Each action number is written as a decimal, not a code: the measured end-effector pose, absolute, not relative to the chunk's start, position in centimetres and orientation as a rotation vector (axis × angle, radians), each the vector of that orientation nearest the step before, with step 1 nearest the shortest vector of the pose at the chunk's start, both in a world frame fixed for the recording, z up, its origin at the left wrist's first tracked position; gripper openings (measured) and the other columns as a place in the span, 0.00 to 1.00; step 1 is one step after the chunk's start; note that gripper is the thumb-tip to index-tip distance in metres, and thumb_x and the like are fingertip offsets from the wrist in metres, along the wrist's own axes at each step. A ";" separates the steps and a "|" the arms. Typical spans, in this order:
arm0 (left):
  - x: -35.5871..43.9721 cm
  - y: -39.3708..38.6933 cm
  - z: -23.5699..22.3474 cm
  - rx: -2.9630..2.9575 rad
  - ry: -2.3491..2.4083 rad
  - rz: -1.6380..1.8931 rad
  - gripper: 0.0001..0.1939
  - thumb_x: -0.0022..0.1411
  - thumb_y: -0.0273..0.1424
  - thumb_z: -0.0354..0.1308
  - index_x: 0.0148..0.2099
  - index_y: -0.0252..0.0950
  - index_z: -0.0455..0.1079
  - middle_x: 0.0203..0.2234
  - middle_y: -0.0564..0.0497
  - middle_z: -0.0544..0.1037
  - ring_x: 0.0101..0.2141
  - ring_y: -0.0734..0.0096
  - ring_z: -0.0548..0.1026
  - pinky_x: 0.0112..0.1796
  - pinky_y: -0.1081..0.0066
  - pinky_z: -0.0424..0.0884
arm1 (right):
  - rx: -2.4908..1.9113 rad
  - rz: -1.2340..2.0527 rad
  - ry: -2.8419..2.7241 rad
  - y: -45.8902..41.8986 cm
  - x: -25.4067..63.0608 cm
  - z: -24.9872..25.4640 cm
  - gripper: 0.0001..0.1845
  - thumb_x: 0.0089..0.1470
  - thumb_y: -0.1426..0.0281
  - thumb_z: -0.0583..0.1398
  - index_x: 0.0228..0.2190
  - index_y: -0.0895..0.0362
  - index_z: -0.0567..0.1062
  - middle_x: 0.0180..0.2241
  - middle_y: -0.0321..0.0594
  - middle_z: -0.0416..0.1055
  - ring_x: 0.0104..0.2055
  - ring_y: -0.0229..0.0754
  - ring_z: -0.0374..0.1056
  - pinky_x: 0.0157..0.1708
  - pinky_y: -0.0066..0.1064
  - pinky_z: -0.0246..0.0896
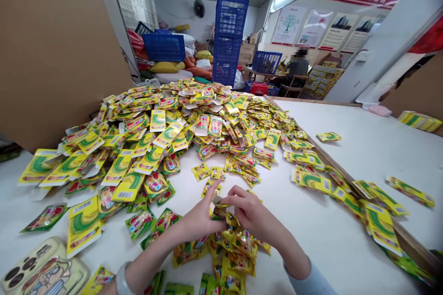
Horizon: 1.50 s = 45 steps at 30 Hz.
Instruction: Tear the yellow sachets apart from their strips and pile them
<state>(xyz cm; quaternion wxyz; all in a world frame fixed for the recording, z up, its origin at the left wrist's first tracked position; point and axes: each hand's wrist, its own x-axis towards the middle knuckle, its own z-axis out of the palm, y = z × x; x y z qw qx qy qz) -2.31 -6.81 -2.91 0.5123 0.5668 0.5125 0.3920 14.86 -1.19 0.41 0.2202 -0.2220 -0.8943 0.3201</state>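
here | left hand [199,220], right hand [254,216] both pinching packet [220,210] | white tabletop [290,219] runs right to wooden strip [413,243]

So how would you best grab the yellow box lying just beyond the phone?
Probably by its long edges, from above: the yellow box lies broad face up, with white tabletop along its left edge; a packet crowds its upper right.

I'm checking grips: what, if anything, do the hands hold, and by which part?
A small pack seems held between the left hand and right hand, but they hide much of it; where it is gripped cannot be told.
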 end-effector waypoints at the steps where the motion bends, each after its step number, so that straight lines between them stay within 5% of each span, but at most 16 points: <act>1: -2.2 -6.8 -2.9 1.341 1.224 0.908 0.50 0.43 0.22 0.59 0.64 0.40 0.36 0.58 0.43 0.55 0.55 0.57 0.58 0.52 0.61 0.57 | -0.619 0.878 -2.491 -1.4 14.9 0.4 0.25 0.45 0.86 0.48 0.38 0.51 0.72 0.35 0.38 0.64 0.36 0.38 0.63 0.37 0.31 0.59; 7: -2.3 -6.7 -2.1 1.123 0.976 0.805 0.54 0.43 0.19 0.57 0.64 0.41 0.27 0.37 0.50 0.73 0.31 0.70 0.72 0.33 0.69 0.68 | -0.778 1.494 -2.145 -1.6 15.1 -0.1 0.16 0.47 0.80 0.50 0.38 0.52 0.64 0.24 0.30 0.65 0.21 0.33 0.62 0.21 0.23 0.57; 11: -2.6 -6.7 -2.1 1.059 0.949 0.789 0.55 0.43 0.18 0.58 0.64 0.42 0.26 0.31 0.55 0.73 0.27 0.74 0.71 0.30 0.71 0.68 | -0.728 1.248 -2.132 -1.5 14.8 -0.3 0.10 0.44 0.81 0.52 0.26 0.56 0.69 0.25 0.33 0.66 0.26 0.34 0.63 0.25 0.23 0.56; 14: -2.8 -6.7 -2.2 1.097 0.970 0.806 0.54 0.42 0.18 0.58 0.64 0.42 0.29 0.33 0.54 0.72 0.30 0.73 0.71 0.32 0.72 0.67 | -0.704 1.233 -2.137 -1.8 14.2 -0.8 0.13 0.42 0.82 0.52 0.24 0.56 0.73 0.24 0.33 0.68 0.27 0.34 0.63 0.26 0.23 0.57; 19: -2.7 -7.0 -1.4 1.112 1.036 0.747 0.57 0.40 0.18 0.58 0.64 0.41 0.26 0.33 0.55 0.72 0.29 0.73 0.70 0.33 0.71 0.67 | -0.856 1.742 -2.064 -2.0 14.3 -1.5 0.16 0.42 0.79 0.51 0.31 0.56 0.75 0.19 0.30 0.66 0.13 0.30 0.59 0.14 0.20 0.52; 22: -2.6 -7.1 -1.2 1.077 1.042 0.707 0.57 0.41 0.20 0.58 0.63 0.40 0.22 0.35 0.52 0.73 0.27 0.73 0.70 0.32 0.69 0.67 | -0.804 2.001 -2.093 -1.9 14.9 -0.9 0.13 0.50 0.73 0.50 0.33 0.56 0.73 0.14 0.29 0.63 0.12 0.30 0.59 0.13 0.18 0.51; 26: -2.5 -6.9 -1.5 1.233 1.161 0.718 0.60 0.37 0.20 0.61 0.64 0.39 0.24 0.46 0.45 0.69 0.40 0.62 0.70 0.43 0.62 0.65 | -0.660 2.141 -2.195 -1.7 15.2 -0.2 0.10 0.52 0.68 0.53 0.30 0.56 0.73 0.16 0.29 0.63 0.13 0.29 0.60 0.13 0.17 0.50; 33: -2.5 -6.8 -0.8 1.288 0.940 0.842 0.59 0.45 0.27 0.63 0.62 0.45 0.17 0.53 0.44 0.65 0.49 0.61 0.67 0.49 0.61 0.62 | -0.774 1.648 -2.008 -0.5 15.5 -0.6 0.08 0.47 0.68 0.57 0.24 0.58 0.74 0.18 0.31 0.63 0.15 0.28 0.57 0.14 0.19 0.54; 38: -3.5 -6.5 -3.0 1.562 1.230 0.950 0.40 0.59 0.38 0.51 0.64 0.45 0.28 0.61 0.44 0.53 0.60 0.61 0.50 0.58 0.55 0.46 | -1.425 0.803 -1.810 2.3 24.6 1.3 0.16 0.47 0.58 0.55 0.27 0.57 0.73 0.19 0.35 0.67 0.13 0.34 0.59 0.13 0.27 0.59; 42: -3.7 -6.3 -5.8 1.892 1.516 0.862 0.28 0.61 0.39 0.45 0.62 0.42 0.46 0.61 0.46 0.52 0.61 0.57 0.47 0.57 0.52 0.47 | -1.780 0.251 -1.579 4.1 35.4 4.9 0.20 0.52 0.62 0.48 0.41 0.60 0.69 0.35 0.51 0.72 0.30 0.49 0.69 0.30 0.42 0.65; 45: -3.6 -6.3 -7.6 2.031 1.575 0.818 0.27 0.61 0.38 0.46 0.62 0.44 0.49 0.60 0.50 0.56 0.60 0.56 0.50 0.56 0.53 0.54 | -1.913 0.042 -1.580 5.2 39.2 6.4 0.25 0.51 0.68 0.50 0.50 0.63 0.62 0.50 0.59 0.62 0.48 0.58 0.63 0.43 0.50 0.57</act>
